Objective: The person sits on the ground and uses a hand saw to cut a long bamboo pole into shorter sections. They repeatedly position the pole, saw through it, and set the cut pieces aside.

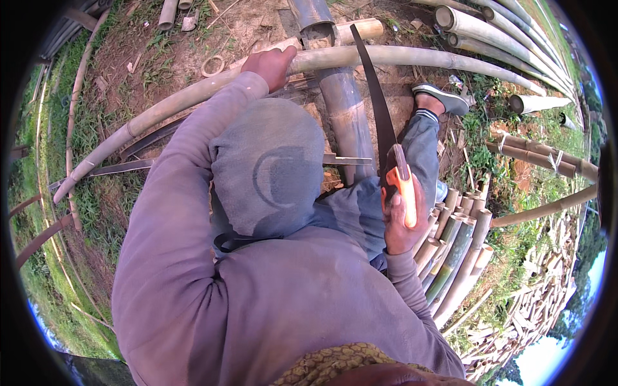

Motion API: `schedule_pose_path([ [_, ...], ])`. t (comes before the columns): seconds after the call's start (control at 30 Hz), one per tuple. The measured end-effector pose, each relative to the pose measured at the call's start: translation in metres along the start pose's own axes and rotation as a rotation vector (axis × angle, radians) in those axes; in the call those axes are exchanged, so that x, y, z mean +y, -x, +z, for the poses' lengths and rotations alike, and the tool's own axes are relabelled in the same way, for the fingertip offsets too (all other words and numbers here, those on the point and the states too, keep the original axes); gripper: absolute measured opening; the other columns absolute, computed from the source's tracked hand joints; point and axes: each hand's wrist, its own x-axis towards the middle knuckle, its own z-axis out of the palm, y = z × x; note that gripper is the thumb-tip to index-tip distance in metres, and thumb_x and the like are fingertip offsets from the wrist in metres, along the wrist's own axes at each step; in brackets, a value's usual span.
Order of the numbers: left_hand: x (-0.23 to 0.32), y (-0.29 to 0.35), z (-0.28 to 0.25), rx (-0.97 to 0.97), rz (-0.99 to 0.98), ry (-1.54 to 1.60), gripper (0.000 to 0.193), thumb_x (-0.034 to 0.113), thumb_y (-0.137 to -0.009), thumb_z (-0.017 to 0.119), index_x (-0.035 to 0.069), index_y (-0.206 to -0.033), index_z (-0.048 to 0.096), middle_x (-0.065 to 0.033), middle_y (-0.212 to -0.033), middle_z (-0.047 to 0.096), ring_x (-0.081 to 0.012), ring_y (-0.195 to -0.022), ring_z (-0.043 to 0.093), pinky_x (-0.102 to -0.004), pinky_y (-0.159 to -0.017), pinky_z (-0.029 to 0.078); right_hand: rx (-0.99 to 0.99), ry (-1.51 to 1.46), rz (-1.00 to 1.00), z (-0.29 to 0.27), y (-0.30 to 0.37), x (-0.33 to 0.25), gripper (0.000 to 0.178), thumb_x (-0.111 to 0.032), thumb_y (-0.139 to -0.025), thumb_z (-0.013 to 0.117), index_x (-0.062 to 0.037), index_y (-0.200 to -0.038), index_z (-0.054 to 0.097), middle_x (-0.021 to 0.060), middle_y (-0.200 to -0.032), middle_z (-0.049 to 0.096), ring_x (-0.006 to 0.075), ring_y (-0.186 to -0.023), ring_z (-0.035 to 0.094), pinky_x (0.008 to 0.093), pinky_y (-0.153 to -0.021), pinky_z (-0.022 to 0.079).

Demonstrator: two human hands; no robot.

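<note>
My left hand (270, 67) is closed around a long pale bamboo pole (187, 95), which lies crosswise over a thicker bamboo post (347, 119). In my right hand (407, 225) is a hand saw, gripped by its orange handle (404, 193). Its dark blade (377, 96) points away from me, and its far end passes across the pole to the right of my left hand. Whether the teeth touch the bamboo I cannot tell. My bent left knee (267, 167) in grey trousers rises between my arms. My right leg stretches out to a grey shoe (444, 100).
Cut bamboo lengths (454, 251) are stacked beside my right arm. Long poles (496, 32) lie at the far right. Bamboo rails (534, 154) tied with white strips stand at the right, above a heap of split pieces (534, 309). A bamboo ring (213, 65) lies on the soil.
</note>
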Motion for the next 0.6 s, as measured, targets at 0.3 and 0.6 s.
schedule_pose_path([
  [0.3, 0.008, -0.006, 0.003, 0.050, 0.022, 0.001, 0.043, 0.021, -0.087, 0.077, 0.016, -0.123, 0.055, -0.0150, -0.106, 0.074, -0.0372, -0.101, 0.074, -0.0497, -0.086, 0.059, 0.014, -0.100, -0.017, 0.087, -0.144, 0.036, 0.039, -0.011, -0.102, 0.071, 0.0048, -0.137, 0.064, 0.0137, -0.122, 0.073, 0.0160, -0.107, 0.068, 0.0307, -0.093, 0.054],
  [0.6, 0.002, -0.004, -0.001, -0.042, -0.005, 0.014, 0.050, 0.027, -0.088, 0.080, 0.018, -0.128, 0.052, -0.0139, -0.110, 0.072, -0.0387, -0.105, 0.072, -0.0521, -0.089, 0.057, -0.009, -0.060, 0.042, 0.005, 0.003, 0.012, 0.054, -0.018, -0.104, 0.070, 0.0081, -0.148, 0.052, 0.0185, -0.141, 0.065, 0.0250, -0.126, 0.066, 0.0353, -0.105, 0.055],
])
